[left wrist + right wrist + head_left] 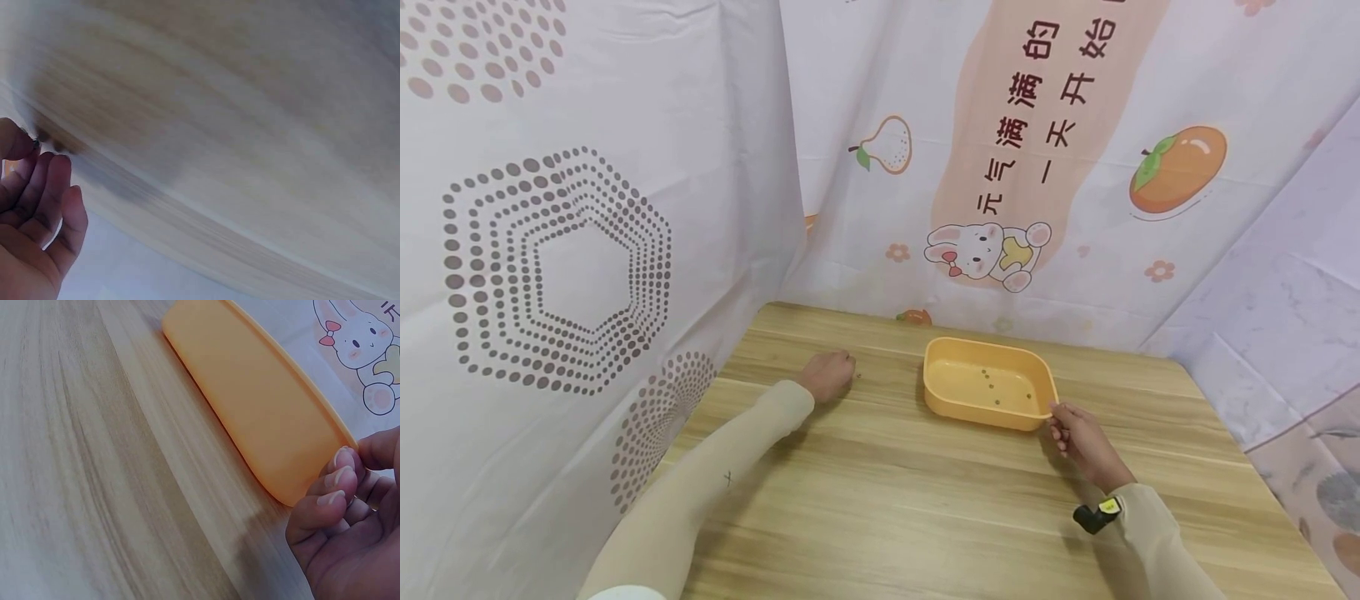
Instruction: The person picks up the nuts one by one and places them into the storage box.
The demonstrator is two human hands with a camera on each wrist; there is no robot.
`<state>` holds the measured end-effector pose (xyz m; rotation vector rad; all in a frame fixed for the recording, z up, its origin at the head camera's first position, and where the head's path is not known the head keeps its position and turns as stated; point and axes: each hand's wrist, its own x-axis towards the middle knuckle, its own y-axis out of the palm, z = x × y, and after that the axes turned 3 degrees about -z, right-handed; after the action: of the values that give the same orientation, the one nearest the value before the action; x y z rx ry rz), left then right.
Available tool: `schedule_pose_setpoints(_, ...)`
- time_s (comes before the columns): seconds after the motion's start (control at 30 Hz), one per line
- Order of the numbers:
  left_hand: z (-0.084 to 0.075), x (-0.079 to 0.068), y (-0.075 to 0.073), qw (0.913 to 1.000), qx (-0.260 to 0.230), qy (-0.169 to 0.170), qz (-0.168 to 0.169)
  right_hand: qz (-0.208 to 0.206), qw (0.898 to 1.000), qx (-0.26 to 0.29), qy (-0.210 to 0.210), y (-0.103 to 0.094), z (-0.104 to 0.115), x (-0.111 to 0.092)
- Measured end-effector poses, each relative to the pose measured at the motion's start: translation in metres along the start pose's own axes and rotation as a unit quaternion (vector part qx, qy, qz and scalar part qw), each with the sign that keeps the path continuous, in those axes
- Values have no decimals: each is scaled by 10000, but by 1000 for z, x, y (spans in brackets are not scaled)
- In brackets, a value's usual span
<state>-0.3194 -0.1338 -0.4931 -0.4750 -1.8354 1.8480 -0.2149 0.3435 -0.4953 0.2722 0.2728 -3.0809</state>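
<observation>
An orange rectangular tray (958, 410) stands on the wooden table, with several tiny round brownish pieces (997, 402) scattered over its floor. At its near right corner, my right hand (1080, 442) pinches the rim between thumb and fingers, the other fingers curled below. The right wrist view shows this grip against the tray's side wall (250, 394). Left of the tray, my left hand (829, 375) is low over the table. In the left wrist view, its thumb and forefinger pinch a tiny dark shiny piece (35, 144), partly hidden by the fingertips.
The wood-grain table (880, 508) reaches back to a printed white curtain (850, 250). Another curtain (587, 450) hangs close along the left side. A tiny dark speck (859, 376) lies beside the left fingertips. A black device (1096, 515) is strapped at the right wrist.
</observation>
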Motion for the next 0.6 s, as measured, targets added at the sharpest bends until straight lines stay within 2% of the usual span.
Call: schedule_pose_setpoints(0.6, -5, -1, -2, 9995, 300, 43, -33, -29, 9995, 260, 192, -1, 4, 0)
